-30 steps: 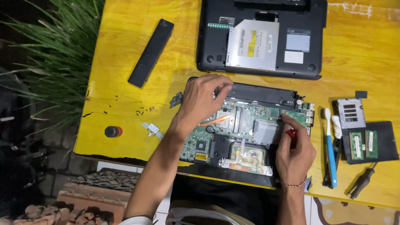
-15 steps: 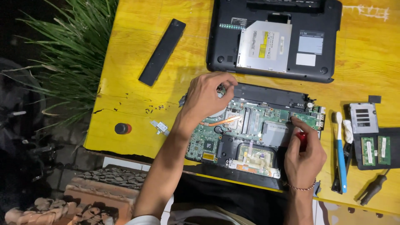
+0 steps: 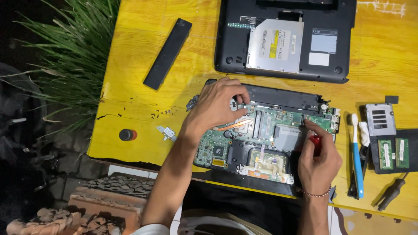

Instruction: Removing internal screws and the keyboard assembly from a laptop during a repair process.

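Screwdriver (image 3: 316,145) work occupies our right hand (image 3: 319,162): we grip the red handle in a closed fist, thumb and forefinger reaching toward the right end of the green motherboard (image 3: 261,135). The tip is hidden, so we cannot tell which screw it meets. Our left hand (image 3: 216,105) curls loosely over the board's far left corner, fingertips pressing near the black hinge strip; it seems to hold nothing. The opened laptop sits at the near edge of the yellow table (image 3: 135,113), the removed bottom cover (image 3: 285,39) at the far edge, a black battery (image 3: 168,53) toward the far left. We judge it best to keep the driver upright, press steadily, and brace the board so it doesn't flex.
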